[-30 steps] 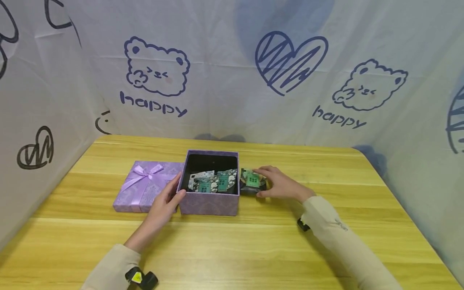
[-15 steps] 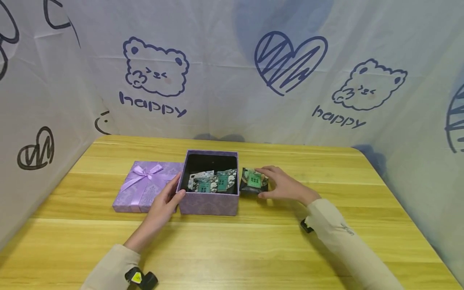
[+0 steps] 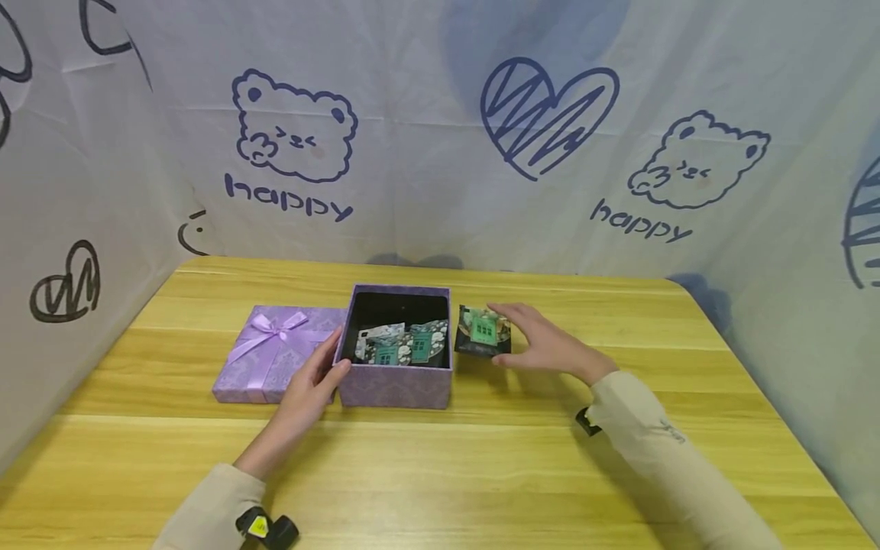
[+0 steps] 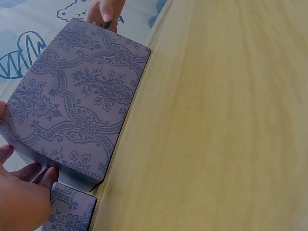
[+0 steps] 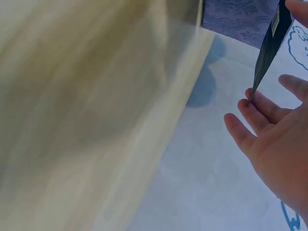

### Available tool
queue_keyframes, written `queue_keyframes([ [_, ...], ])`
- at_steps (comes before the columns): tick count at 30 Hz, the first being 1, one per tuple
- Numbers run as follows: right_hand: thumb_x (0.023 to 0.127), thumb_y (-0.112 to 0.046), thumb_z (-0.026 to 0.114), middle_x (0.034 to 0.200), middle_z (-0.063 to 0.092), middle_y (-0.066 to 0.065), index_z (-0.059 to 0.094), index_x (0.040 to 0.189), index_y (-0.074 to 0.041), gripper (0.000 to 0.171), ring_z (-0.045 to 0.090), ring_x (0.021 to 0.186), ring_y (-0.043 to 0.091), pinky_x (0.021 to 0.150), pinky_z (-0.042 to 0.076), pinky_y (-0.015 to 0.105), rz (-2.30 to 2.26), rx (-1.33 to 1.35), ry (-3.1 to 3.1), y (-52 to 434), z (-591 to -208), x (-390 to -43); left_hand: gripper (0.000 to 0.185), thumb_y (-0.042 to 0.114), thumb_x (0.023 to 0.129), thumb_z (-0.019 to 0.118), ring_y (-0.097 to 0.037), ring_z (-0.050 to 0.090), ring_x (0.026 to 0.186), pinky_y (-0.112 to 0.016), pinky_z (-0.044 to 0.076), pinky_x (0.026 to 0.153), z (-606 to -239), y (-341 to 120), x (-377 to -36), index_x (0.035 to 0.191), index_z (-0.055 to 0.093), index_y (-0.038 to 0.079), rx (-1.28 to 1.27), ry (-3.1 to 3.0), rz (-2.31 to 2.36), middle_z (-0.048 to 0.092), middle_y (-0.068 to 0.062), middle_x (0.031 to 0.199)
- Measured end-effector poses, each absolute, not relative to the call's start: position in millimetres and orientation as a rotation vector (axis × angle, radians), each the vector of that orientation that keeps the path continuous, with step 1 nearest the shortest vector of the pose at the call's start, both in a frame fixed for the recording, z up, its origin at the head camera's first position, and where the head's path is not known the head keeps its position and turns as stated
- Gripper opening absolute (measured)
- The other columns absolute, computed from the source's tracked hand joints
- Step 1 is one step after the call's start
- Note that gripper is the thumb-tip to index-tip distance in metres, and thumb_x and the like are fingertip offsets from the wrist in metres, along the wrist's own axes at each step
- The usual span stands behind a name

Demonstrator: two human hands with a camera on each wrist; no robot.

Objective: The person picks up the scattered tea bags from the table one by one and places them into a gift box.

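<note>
My right hand [image 3: 546, 345] pinches a dark flat packet [image 3: 484, 330] with a green label, just right of the purple gift box [image 3: 396, 386]. In the right wrist view the packet [image 5: 270, 45] appears edge-on, raised above the tabletop, with the fingertips along its edges. My left hand [image 3: 311, 386] grips the box at its near left corner, thumb by the rim and fingers along the left wall. Inside the open box lie several patterned packets [image 3: 386, 353] with green labels, against a black lining.
The purple lid [image 3: 237, 374] with a ribbon bow lies flat left of the box, partly behind my left hand. Everything stands on a yellow wood-grain table [image 3: 440, 473]. White cloth [image 3: 426, 153] printed with bears and hearts hangs behind and at both sides.
My right hand has raised the packet off the table and moved slightly right and up, tilting its label side towards me. The left hand and box have stayed in place.
</note>
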State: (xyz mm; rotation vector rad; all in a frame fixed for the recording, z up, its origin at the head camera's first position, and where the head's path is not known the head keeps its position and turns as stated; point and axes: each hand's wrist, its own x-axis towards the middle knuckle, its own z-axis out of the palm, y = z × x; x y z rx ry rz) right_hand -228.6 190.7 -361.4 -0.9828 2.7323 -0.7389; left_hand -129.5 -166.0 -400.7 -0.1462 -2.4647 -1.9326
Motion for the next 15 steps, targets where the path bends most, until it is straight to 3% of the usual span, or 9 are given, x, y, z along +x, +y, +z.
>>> queue_keyframes([
  [4,0.084,-0.034,0.074,0.151,0.030,0.023,0.030,0.152,-0.008,0.085,0.029,0.136,0.041,0.104,0.026,0.063,-0.709,-0.996,2.731,189,-351,-231,0.058,0.024,0.103,0.048,-0.037,0.030,0.137,-0.048,0.032,0.105,-401,-167,-130,0.155,0.024,0.012,-0.162,-2.459,-1.942,0.028,-0.024,0.152],
  [10,0.085,-0.035,0.073,0.153,0.027,0.019,0.029,0.153,-0.012,0.084,0.026,0.138,0.039,0.104,0.026,0.063,-0.668,-1.000,2.739,188,-337,-233,0.058,0.026,0.103,0.048,-0.037,0.031,0.137,-0.049,0.035,0.102,-403,-167,-131,0.155,0.024,0.014,-0.161,-2.465,-1.935,0.027,-0.023,0.153],
  [15,0.085,-0.037,0.071,0.154,0.026,0.017,0.029,0.153,-0.013,0.084,0.025,0.139,0.037,0.105,0.026,0.062,-0.642,-1.019,2.733,186,-330,-234,0.058,0.023,0.103,0.049,-0.036,0.030,0.137,-0.046,0.031,0.106,-405,-167,-132,0.154,0.024,0.011,-0.191,-2.442,-1.935,0.028,-0.023,0.152],
])
